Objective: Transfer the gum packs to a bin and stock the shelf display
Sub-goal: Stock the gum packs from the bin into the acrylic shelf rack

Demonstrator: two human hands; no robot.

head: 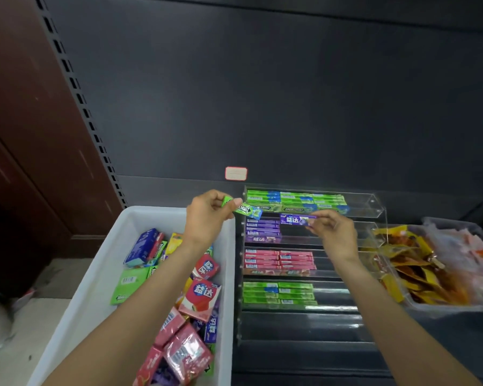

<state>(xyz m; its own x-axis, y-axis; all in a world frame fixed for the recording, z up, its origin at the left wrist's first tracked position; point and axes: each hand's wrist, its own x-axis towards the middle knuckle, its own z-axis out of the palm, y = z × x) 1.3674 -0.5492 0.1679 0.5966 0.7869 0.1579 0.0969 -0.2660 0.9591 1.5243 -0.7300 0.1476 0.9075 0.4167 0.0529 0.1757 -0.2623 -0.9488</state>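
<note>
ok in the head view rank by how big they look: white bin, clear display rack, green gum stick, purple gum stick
1. white bin
2. clear display rack, close behind
3. green gum stick and purple gum stick: look alike, no ranking

Both forearms are bare from the lower frame edge up to the wrists, with no sleeve showing on either. The left hand, over the white bin's far rim, and the right hand, just right of that bin, are bare too.
</note>
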